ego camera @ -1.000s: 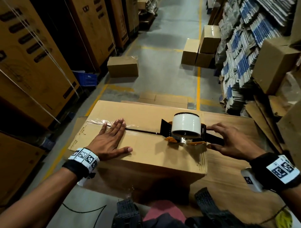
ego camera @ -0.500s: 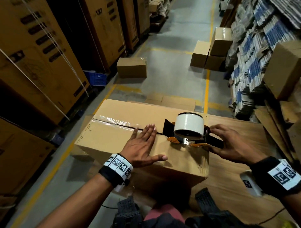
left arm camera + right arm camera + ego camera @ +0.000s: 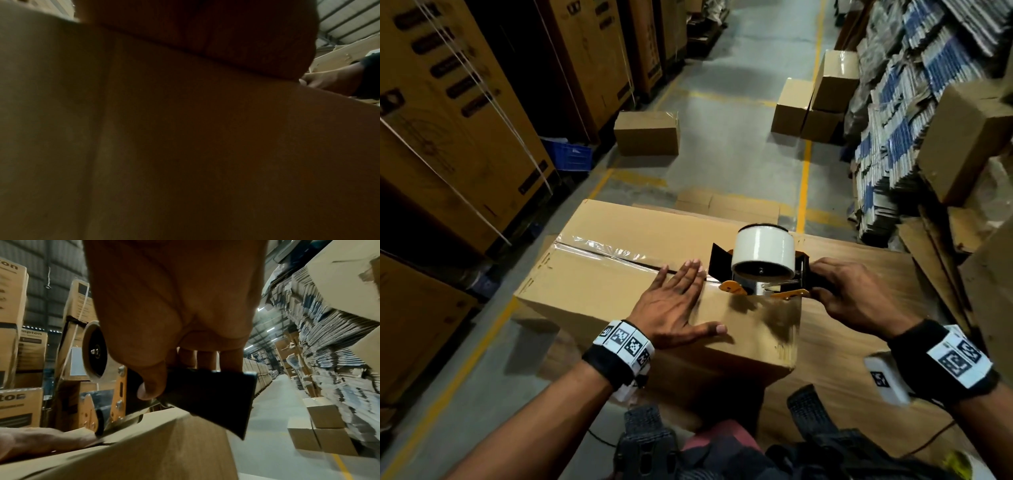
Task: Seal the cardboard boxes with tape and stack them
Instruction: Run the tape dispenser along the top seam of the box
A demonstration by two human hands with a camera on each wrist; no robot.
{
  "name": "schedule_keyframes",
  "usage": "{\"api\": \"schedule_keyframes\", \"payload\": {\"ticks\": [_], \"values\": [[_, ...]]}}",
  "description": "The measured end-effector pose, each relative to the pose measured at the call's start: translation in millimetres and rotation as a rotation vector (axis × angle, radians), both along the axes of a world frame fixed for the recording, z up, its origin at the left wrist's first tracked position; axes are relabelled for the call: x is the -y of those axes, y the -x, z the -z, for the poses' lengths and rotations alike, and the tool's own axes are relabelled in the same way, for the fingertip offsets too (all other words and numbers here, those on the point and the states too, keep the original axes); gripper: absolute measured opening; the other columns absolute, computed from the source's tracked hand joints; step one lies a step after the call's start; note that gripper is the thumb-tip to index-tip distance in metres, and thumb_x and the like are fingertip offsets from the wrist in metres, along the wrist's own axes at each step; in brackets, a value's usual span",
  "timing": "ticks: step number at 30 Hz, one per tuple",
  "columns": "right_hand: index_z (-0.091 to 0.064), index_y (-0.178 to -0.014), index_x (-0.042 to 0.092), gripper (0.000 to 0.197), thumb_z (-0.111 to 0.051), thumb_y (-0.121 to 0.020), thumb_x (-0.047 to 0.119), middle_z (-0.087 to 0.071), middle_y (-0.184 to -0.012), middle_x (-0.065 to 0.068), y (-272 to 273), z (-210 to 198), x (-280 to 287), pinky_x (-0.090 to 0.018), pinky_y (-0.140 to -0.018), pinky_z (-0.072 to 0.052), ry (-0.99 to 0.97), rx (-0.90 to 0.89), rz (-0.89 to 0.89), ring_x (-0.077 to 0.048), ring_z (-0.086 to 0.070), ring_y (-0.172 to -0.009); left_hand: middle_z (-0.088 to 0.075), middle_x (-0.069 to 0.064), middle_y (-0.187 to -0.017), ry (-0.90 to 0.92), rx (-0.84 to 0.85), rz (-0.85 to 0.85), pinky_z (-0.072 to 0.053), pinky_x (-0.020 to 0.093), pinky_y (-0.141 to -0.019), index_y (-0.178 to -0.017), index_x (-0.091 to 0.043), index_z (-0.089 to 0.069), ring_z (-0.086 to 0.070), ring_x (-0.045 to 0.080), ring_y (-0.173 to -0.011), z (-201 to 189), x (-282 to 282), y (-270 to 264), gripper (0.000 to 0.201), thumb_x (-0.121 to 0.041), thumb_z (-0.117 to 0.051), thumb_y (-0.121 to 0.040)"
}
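A long cardboard box (image 3: pixel 599 291) lies on a wooden table, with clear tape (image 3: pixel 599 248) covering the left part of its top seam. My left hand (image 3: pixel 674 301) presses flat on the box top, fingers straight, just left of the tape dispenser (image 3: pixel 760 263). The dispenser carries a white tape roll and orange side plates and sits on the seam near the box's right end. My right hand (image 3: pixel 849 298) grips its black handle (image 3: pixel 207 395). The left wrist view is dark, filled by the box face (image 3: pixel 185 146).
A wooden table (image 3: pixel 859 342) holds the box. Tall stacked cartons (image 3: pixel 448 120) line the left aisle, with a blue crate (image 3: pixel 568 156). Loose boxes sit on the floor ahead (image 3: pixel 647 133) and at the right (image 3: pixel 818 99). Bundled flat cartons (image 3: pixel 893 120) pile up on the right.
My left hand has slid right along the taped seam, from the box's left part to just beside the dispenser. The dispenser and my right hand have stayed near the box's right end.
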State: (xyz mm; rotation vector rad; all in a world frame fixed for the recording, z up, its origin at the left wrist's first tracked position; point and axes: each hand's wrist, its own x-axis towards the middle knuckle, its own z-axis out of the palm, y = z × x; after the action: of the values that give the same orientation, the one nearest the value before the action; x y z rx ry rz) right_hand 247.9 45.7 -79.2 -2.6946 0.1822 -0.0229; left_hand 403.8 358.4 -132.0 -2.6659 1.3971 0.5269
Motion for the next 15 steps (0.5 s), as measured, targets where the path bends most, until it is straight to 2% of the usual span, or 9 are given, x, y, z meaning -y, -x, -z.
{"api": "schedule_keyframes", "payload": {"ticks": [3, 6, 9, 11, 12, 14, 15], "values": [[-0.072, -0.103, 0.025, 0.021, -0.076, -0.086, 0.015, -0.068, -0.098, 0.014, 21, -9, 24, -0.045, -0.070, -0.056, -0.022, -0.012, 0.061, -0.017, -0.066, -0.083, 0.024, -0.001, -0.171, -0.003, 0.010, -0.017, 0.009, 0.048, -0.128, -0.165, -0.017, 0.012, 0.024, 0.011, -0.156, 1, 0, 0, 0.130, -0.104, 0.008, -0.068], [-0.072, -0.105, 0.033, 0.022, -0.073, -0.085, 0.024, -0.072, -0.101, 0.014, 52, -19, 48, -0.054, -0.075, -0.058, -0.053, -0.059, 0.147, -0.018, -0.069, -0.089, 0.026, -0.002, -0.170, -0.007, 0.021, -0.006, 0.009, 0.048, -0.129, -0.165, -0.017, 0.015, 0.025, 0.011, -0.156, 1, 0, 0, 0.129, -0.103, 0.009, -0.069], [-0.074, -0.102, 0.038, 0.030, -0.078, -0.087, 0.013, -0.073, -0.098, 0.016, 74, -24, 52, -0.052, -0.076, -0.059, -0.095, -0.099, 0.209, -0.012, -0.070, -0.088, 0.029, -0.003, -0.169, -0.014, 0.017, 0.004, 0.010, 0.048, -0.129, -0.164, -0.018, 0.017, 0.027, 0.011, -0.155, 1, -1, 0, 0.127, -0.103, 0.009, -0.070], [-0.070, -0.096, 0.045, 0.038, -0.078, -0.087, 0.009, -0.072, -0.094, 0.020, 80, -24, 47, -0.042, -0.077, -0.060, -0.146, -0.122, 0.227, -0.005, -0.069, -0.087, 0.030, -0.003, -0.168, -0.014, 0.017, 0.008, 0.011, 0.048, -0.129, -0.164, -0.018, 0.018, 0.028, 0.011, -0.155, 1, -2, -1, 0.126, -0.103, 0.009, -0.071], [-0.067, -0.093, 0.048, 0.044, -0.079, -0.087, 0.007, -0.071, -0.090, 0.022, 80, -23, 44, -0.033, -0.076, -0.059, -0.158, -0.114, 0.237, -0.001, -0.068, -0.085, 0.031, -0.003, -0.168, -0.014, 0.018, 0.010, 0.011, 0.048, -0.128, -0.164, -0.018, 0.019, 0.029, 0.011, -0.155, 2, -3, -1, 0.125, -0.102, 0.008, -0.071], [-0.063, -0.085, 0.049, 0.052, -0.079, -0.084, -0.001, -0.068, -0.079, 0.025, 78, -16, 41, -0.014, -0.066, -0.051, -0.167, -0.079, 0.260, 0.008, -0.066, -0.079, 0.031, -0.003, -0.169, -0.014, 0.023, 0.013, 0.012, 0.048, -0.128, -0.164, -0.019, 0.019, 0.029, 0.011, -0.154, 2, -4, -2, 0.124, -0.102, 0.006, -0.073], [-0.061, -0.081, 0.046, 0.053, -0.079, -0.083, -0.003, -0.065, -0.074, 0.024, 78, -13, 38, -0.011, -0.060, -0.048, -0.178, -0.068, 0.276, 0.010, -0.065, -0.075, 0.031, -0.003, -0.168, -0.017, 0.026, 0.013, 0.012, 0.048, -0.128, -0.164, -0.019, 0.019, 0.029, 0.011, -0.154, 3, -4, -2, 0.124, -0.103, 0.005, -0.073]]}}
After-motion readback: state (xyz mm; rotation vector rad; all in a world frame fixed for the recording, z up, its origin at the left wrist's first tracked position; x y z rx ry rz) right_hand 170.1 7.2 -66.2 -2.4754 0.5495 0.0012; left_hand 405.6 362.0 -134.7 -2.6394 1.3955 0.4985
